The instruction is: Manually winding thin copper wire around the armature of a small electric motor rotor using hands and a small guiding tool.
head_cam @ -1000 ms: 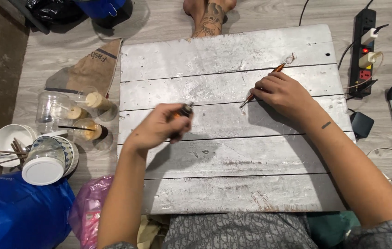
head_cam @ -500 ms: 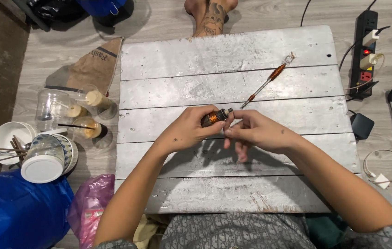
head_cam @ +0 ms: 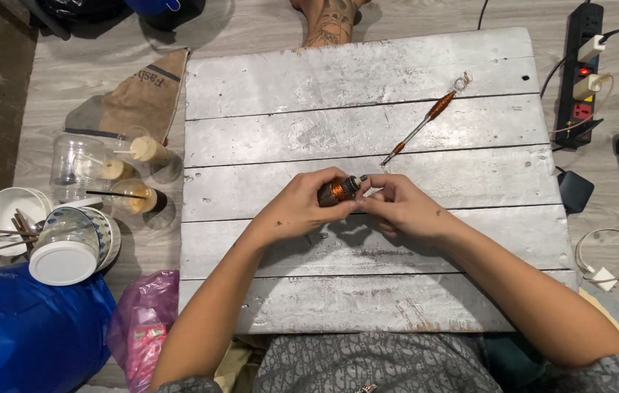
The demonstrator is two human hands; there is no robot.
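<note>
Over the middle of the board [head_cam: 266, 80], the left hand [head_cam: 298, 209] pinches a small copper coil [head_cam: 338, 191]; the right hand [head_cam: 404, 207], fingers curled, seems to grip its tip.

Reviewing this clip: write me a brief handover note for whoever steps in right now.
Left hand: holds a small copper-wound spool above the board.
Right hand: fingertips at the spool's dark end; whether it grips thread is too fine to tell.
Copper-wrapped rod: lies free on the board, up and right of both hands.
Jars: on the floor, left of the board.
Done: rod is set down.
Left: spool is in hand, not yet put down.
</note>
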